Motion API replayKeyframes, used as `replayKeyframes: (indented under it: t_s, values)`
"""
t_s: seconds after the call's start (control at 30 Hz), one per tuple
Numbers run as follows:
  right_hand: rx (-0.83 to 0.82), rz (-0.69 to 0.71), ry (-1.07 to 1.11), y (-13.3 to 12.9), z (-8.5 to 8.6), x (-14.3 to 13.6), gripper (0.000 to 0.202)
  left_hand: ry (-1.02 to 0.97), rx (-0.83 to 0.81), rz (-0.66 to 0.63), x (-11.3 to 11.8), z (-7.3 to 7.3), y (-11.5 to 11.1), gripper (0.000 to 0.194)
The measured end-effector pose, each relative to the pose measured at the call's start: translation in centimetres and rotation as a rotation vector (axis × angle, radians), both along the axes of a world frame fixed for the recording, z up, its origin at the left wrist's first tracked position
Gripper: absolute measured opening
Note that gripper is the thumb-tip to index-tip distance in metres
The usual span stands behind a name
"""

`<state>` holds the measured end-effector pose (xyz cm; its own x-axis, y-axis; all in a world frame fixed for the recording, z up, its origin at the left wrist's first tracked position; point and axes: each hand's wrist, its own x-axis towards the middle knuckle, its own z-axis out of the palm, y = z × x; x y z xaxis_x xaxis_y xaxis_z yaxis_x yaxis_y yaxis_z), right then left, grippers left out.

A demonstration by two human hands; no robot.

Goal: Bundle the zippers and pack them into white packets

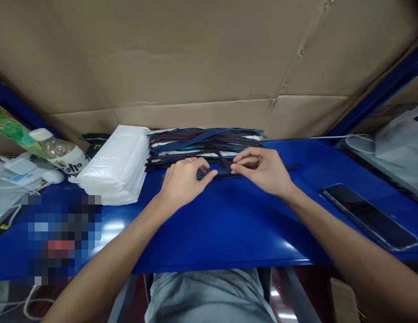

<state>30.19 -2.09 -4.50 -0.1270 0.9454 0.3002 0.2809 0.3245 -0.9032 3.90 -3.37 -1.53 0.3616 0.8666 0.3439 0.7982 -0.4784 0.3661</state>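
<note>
My right hand pinches a dark brown fabric strip between thumb and fingertips. The strip runs back toward a stack of folded fabric strips in dark brown, navy and black, with white and teal layers showing. My left hand, a ring on one finger, is just left of it. Its fingers are bent, with thumb and forefinger apart and nothing visible between them. A dark navy strip lies flat on the table under both hands, partly hidden by them.
A stack of white plastic bags stands left of the strips. Farther left are a bottle, cables and a blurred patch. A phone lies on the blue table at right. A cardboard wall closes the back.
</note>
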Motion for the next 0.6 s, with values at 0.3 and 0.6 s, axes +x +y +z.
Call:
replayKeyframes:
  t_s: [0.3,0.6]
  values:
    - [0.001,0.117,0.036,-0.8,-1.0,-2.1,0.032,0.087,-0.024,-0.011,1.6,-1.2,-0.7,0.026]
    - [0.031,-0.165,-0.256,0.0,2.3,2.3,0.031,0.227,0.014,0.28,-0.8,1.2,0.5,0.022]
